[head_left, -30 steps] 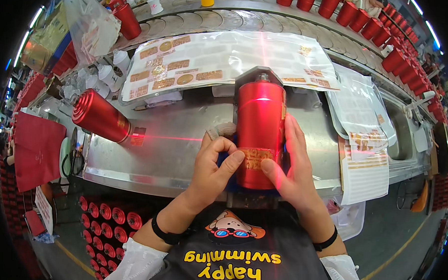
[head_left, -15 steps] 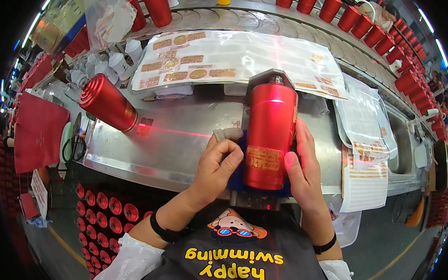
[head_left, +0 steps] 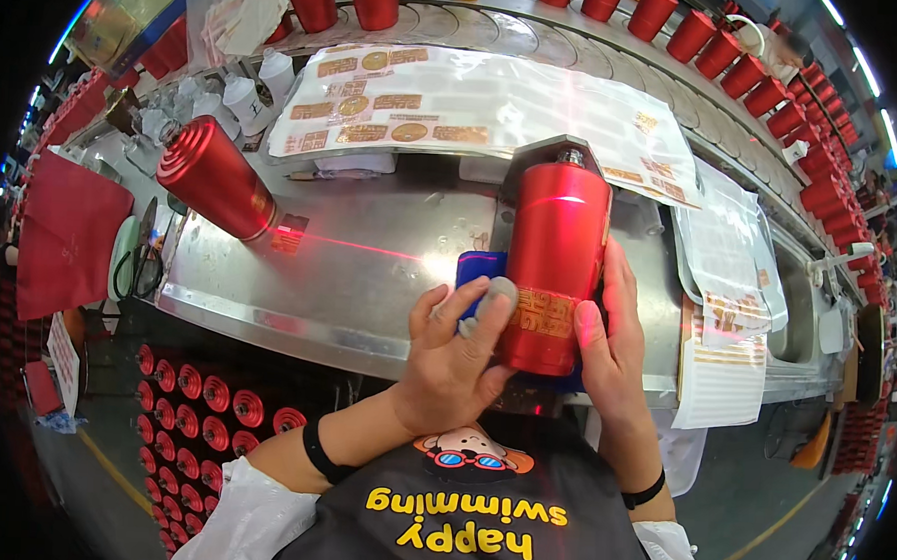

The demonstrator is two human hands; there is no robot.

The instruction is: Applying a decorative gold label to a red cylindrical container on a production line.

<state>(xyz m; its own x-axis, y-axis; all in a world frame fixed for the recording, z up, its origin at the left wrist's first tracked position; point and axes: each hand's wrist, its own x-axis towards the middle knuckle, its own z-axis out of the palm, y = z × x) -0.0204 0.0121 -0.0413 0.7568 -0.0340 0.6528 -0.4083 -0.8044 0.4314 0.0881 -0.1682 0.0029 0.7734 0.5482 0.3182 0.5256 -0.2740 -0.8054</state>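
A shiny red metal bottle [head_left: 559, 225] lies in front of me with its neck end pointing away, against a dark angular plate [head_left: 534, 159]. A gold patterned label [head_left: 543, 312] sits on its lower part. My right hand [head_left: 618, 349] grips the bottle's right side, thumb on the front and fingers along the flank. My left hand [head_left: 450, 355] has its fingers spread; a finger wearing a grey finger cover [head_left: 501, 292] touches the label's left end. Beneath that hand, a blue pad [head_left: 481, 268] shows beside the bottle.
Another red bottle [head_left: 216, 178] stands at the left beside a small label piece [head_left: 289, 234] on the metal bench [head_left: 371, 212]. Clear sheets of gold labels [head_left: 396, 98] lie behind. Red bottles line the conveyor [head_left: 510, 27]; several more stand below left [head_left: 216, 395].
My left hand has moved right, its covered finger going from above the bench onto the label. My right hand stays on the bottle. The view has shifted slightly.
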